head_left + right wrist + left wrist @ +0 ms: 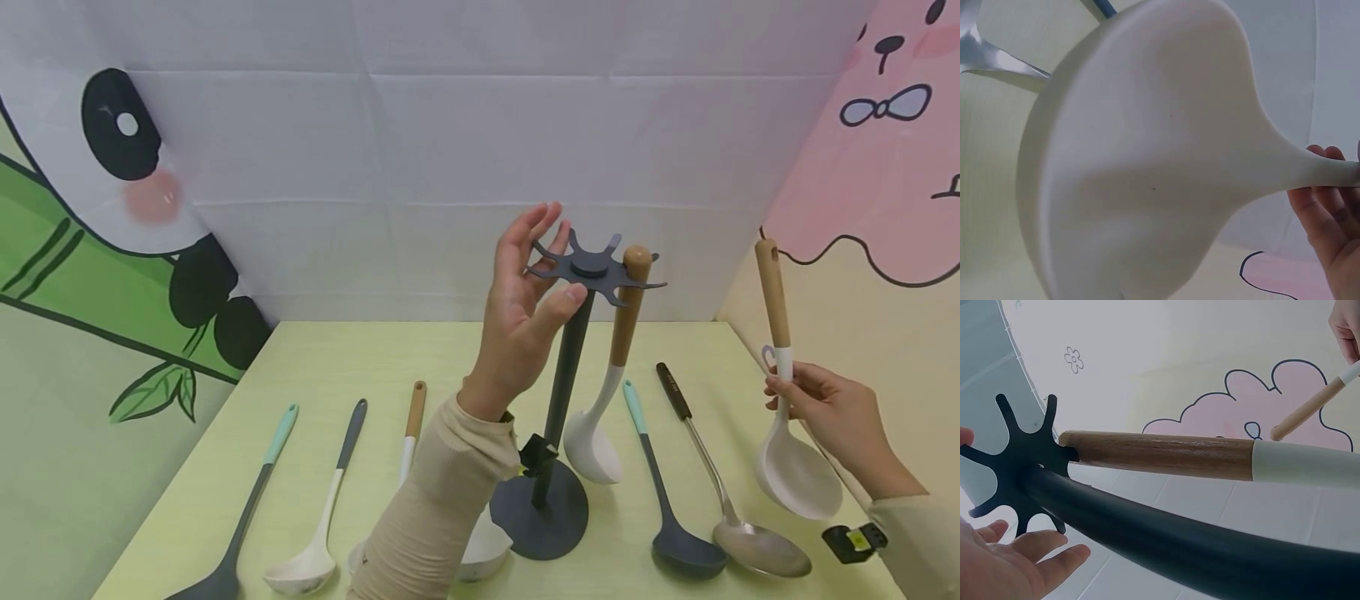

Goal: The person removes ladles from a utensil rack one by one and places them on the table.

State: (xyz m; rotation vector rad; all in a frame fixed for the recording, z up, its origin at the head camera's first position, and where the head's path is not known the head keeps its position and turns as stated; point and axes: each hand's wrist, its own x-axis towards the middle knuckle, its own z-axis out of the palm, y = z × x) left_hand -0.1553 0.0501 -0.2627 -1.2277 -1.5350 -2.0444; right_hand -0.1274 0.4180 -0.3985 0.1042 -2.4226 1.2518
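Observation:
My right hand (836,408) pinches the white neck of a ladle (799,475) with a wooden handle. That ladle is held upright at the right, bowl down; its bowl (1147,150) fills most of the right wrist view. A dark utensil stand (573,358) with a hooked top rises right of centre. My left hand (517,325) is at the hooked top, thumb close to its near edge and fingers extended behind it; in the left wrist view the fingers (1038,547) look loosely spread. Another wooden-handled white ladle (592,450) hangs from the stand's right side.
Right of the stand lie a dark ladle with a mint handle (686,550) and a metal spoon (761,546). To the left lie a mint-handled dark utensil (251,508), a white ladle (303,567) and a wooden-handled utensil (415,408), partly hidden by my left forearm.

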